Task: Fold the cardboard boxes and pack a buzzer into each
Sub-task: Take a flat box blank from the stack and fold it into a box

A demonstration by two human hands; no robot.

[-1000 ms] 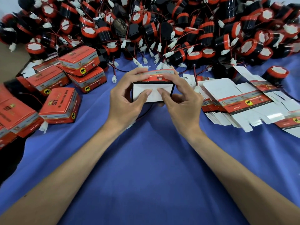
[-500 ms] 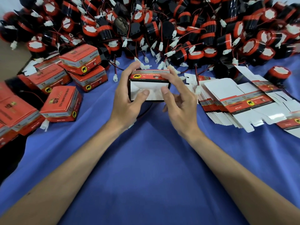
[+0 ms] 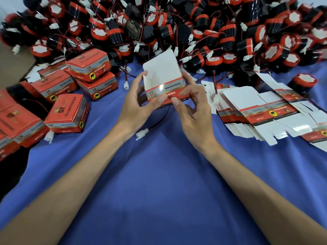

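The job is well started but far from over. At the left lie several closed boxes (image 3: 67, 112), some stacked, apparently finished. Across the far side a big heap of loose buzzers (image 3: 177, 23) covers the blue cloth (image 3: 159, 174), and at the right a thick stack of flats (image 3: 247, 106) waits unfolded, so most of the work is left.

One box (image 3: 164, 89) is in hand in the middle, held above the cloth just on the near side of the heap. The left hand (image 3: 139, 103) grips its left side, fingers curled behind and thumb pressed on the near printed face. The right hand (image 3: 192, 110) grips the right side likewise, thumb on the near face beside the left thumb, fingers wrapped round the far side. The box is folded into shape and its white flap (image 3: 161, 66) stands up open at the top.

A red-and-black wire (image 3: 159, 119) trails from under the box down to the cloth, ending in a white plug (image 3: 142, 134) between the wrists. That suggests a buzzer is already inside, though hands and walls hide the interior, so I cannot be sure. For this box, what seems left is tucking the wire in, closing the flap, and setting it with the closed boxes at the left
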